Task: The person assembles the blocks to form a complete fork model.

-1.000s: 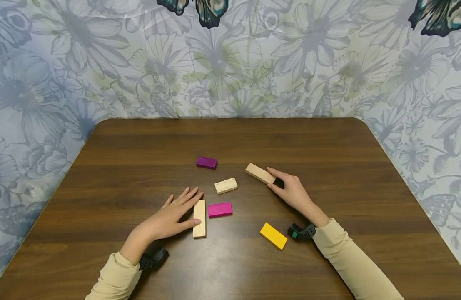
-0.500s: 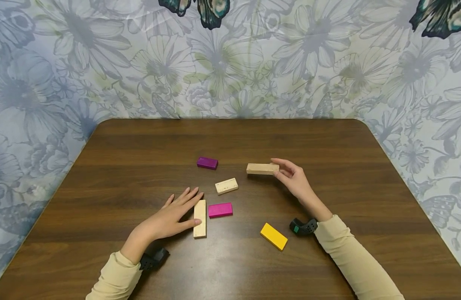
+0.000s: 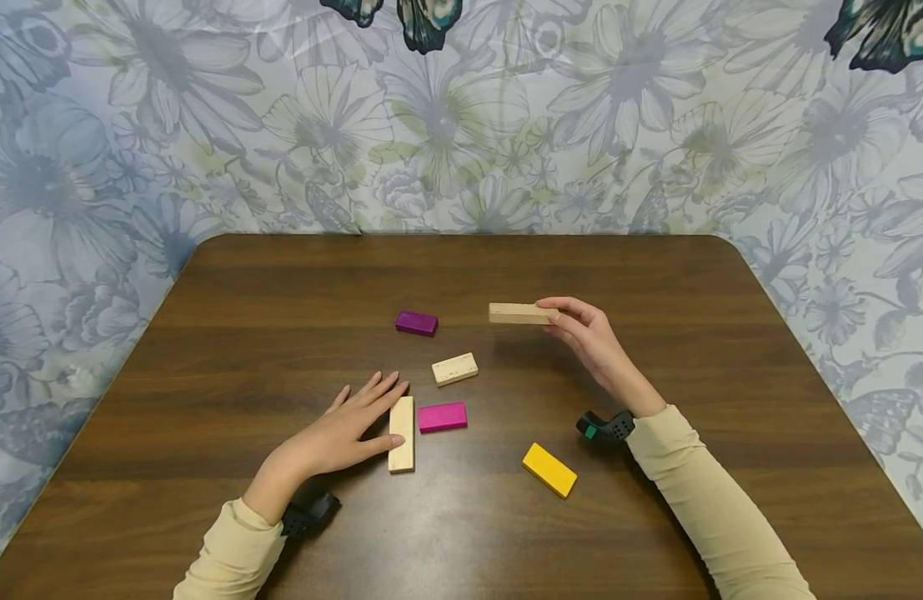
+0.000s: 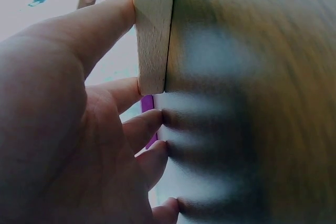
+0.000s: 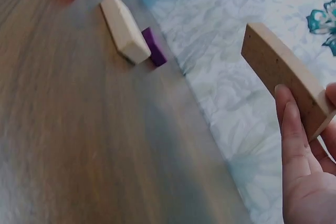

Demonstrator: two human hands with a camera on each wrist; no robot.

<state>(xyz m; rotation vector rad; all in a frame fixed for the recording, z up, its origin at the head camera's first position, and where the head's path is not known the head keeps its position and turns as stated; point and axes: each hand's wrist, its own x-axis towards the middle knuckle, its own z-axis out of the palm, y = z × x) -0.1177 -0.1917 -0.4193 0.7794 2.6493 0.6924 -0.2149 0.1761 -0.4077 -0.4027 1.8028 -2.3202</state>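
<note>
My right hand pinches a long plain wooden block by its right end, thumb on the near side. The block is level and raised over the table, its shadow below it; the right wrist view shows this wooden block up in the air too. At the left, my left hand lies spread with straight fingers over a second long plain wooden block. In the left wrist view, thumb and index fingertips touch that wooden block, and the other fingertips rest on the table.
A pink block lies just right of the left hand's block. Beyond it are a short plain wooden block and a purple block. A yellow block lies nearer, left of the right wrist. The brown table meets a flowered backdrop.
My right hand has lifted its wooden block off the table, turned it level and carried it up and farther away. The left hand has stayed in place.
</note>
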